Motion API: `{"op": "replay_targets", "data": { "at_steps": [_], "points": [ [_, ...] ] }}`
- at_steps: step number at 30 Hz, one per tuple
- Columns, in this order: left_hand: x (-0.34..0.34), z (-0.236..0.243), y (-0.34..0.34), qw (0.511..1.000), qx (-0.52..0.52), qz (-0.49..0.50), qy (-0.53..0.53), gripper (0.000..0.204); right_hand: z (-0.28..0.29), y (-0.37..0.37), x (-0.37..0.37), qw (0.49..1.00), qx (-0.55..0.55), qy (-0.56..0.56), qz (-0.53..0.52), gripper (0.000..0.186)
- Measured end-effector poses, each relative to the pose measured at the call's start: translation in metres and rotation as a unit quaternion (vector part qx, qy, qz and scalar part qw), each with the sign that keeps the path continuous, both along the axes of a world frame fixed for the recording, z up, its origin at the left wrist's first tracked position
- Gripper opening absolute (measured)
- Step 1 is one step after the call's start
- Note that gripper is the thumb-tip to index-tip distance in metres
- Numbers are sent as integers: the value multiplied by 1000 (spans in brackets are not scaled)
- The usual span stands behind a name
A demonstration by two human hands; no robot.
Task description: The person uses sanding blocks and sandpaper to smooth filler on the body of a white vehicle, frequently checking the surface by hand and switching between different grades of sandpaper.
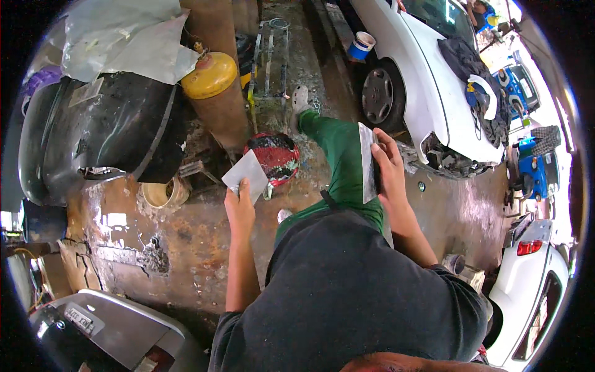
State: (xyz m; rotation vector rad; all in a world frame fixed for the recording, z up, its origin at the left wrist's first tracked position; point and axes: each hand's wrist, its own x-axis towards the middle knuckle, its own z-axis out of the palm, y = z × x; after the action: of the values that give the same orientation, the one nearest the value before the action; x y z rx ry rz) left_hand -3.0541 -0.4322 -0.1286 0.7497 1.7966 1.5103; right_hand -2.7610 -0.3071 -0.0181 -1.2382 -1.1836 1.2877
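Hands: our left hand (240, 208) pinches a flat grey metal spreader (246, 173) | right hand (389, 168) clasps a second, seemingly filler-smeared | loose pinch risks dropping one.

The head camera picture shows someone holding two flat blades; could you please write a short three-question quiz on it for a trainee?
1. True or false: the left hand holds a flat grey spreader blade.
2. What does the right hand grip? A) a spray gun B) a flat metal blade C) a hammer
3. Fill in: just beyond the left-hand blade, on the floor, sits a round red ____ smeared with dark and white paste.

Key: 1 true; 2 B; 3 lid, or a shallow tin; the picture does not settle which.
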Motion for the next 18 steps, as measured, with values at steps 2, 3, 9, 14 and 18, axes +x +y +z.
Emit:
{"op": "replay_targets", "data": {
  "at_steps": [2, 3, 9, 14, 18],
  "points": [
    [-4, -4, -5, 999, 11, 15, -26, 39, 2, 3, -4, 1000, 28, -5, -4, 43],
    [-6, -6, -7, 1000, 0, 17, -25, 39, 2, 3, -5, 1000, 27, -5, -3, 43],
    [-12, -15, -21, 998, 14, 50, -30, 35, 3, 8, -18, 1000, 10, -6, 23, 42],
    [-12, -13, -29, 998, -27, 47, 11, 36, 3, 20, -21, 999, 29, -30, 34, 44],
    [-9, -6, -19, 998, -45, 38, 9, 38, 3, 24, -5, 999, 31, -31, 5, 45]
  ]
}}
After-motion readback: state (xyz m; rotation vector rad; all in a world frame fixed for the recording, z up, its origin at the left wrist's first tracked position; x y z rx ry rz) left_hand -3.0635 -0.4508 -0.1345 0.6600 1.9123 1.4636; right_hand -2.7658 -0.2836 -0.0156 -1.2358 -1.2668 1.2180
